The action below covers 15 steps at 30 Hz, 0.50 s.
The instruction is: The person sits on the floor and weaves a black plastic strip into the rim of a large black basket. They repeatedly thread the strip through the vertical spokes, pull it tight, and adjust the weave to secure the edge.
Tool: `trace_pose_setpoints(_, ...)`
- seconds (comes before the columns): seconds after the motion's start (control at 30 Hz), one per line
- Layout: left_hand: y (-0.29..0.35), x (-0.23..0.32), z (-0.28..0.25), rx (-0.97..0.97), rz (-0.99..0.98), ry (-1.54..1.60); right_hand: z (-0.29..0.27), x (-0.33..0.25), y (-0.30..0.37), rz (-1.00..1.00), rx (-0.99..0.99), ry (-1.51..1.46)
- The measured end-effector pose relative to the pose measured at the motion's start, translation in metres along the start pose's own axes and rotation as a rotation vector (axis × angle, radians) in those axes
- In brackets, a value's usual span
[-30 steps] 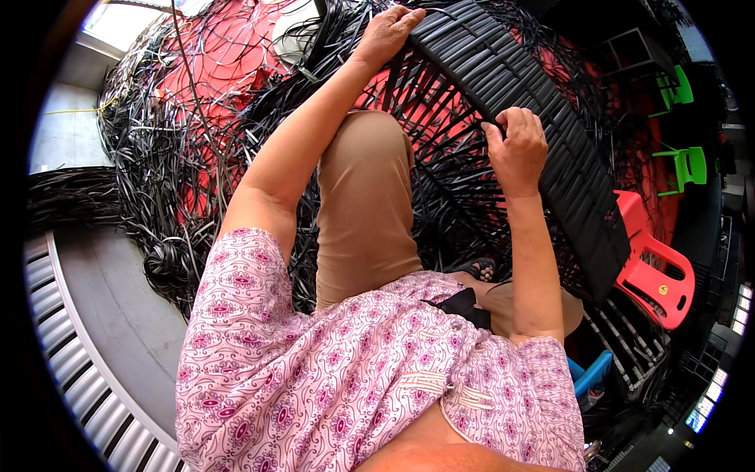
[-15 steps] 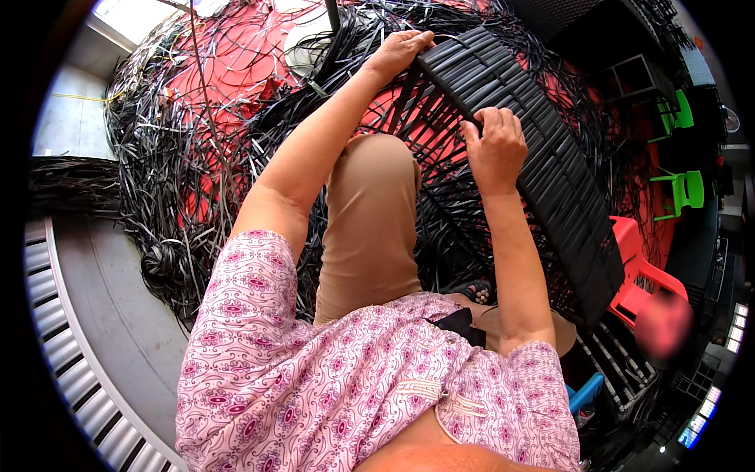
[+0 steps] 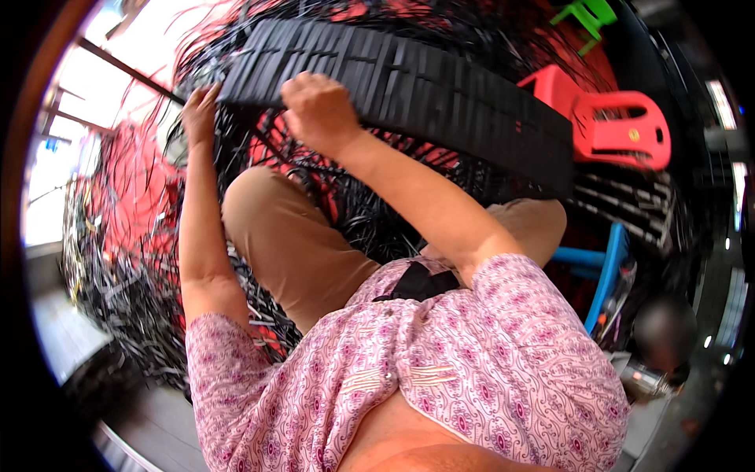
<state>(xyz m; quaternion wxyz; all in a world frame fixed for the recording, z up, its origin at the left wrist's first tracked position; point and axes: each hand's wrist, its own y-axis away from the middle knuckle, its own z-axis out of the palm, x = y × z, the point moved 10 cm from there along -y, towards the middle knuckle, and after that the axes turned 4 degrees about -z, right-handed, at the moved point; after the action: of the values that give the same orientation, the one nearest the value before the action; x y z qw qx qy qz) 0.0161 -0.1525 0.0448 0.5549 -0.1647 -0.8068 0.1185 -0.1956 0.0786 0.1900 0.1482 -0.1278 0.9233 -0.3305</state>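
Observation:
A long black woven panel [image 3: 440, 90], made of flat strips over a frame, stretches across the upper middle above my lap. My left hand [image 3: 201, 116] is at its left end, fingers drawn together by the corner. What they pinch is too blurred to make out. My right hand [image 3: 321, 114] is closed in a fist at the panel's near edge, a little right of that corner. Its fingertips are turned away, so anything inside it is hidden. Below the panel, between my knees, black strips [image 3: 370, 212] hang and lie tangled.
Loose black strips [image 3: 126, 259] cover much of the red floor [image 3: 141, 189] on the left. A red plastic chair [image 3: 621, 130] stands against the panel's right end. Nearby are a blue frame [image 3: 609, 267] and a green chair [image 3: 586, 17]. A dark bar [image 3: 130, 71] slants at upper left.
The view has turned, so the panel lies more crosswise. My right hand has moved left along the near edge toward the corner and closed into a fist. My left hand stays by the panel's end.

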Motion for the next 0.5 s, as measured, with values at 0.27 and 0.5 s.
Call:
trace_pose_setpoints(0.27, -0.02, 0.122, -0.024, 0.174, 0.041, -0.459, -0.076, 0.049, 0.047, 0.217, -0.106, 0.114)
trace_pose_setpoints(0.5, 0.078, 0.297, 0.148, -0.517, 0.243, -0.342, -0.145, 0.116, 0.133, 0.31, -0.087, 0.227)
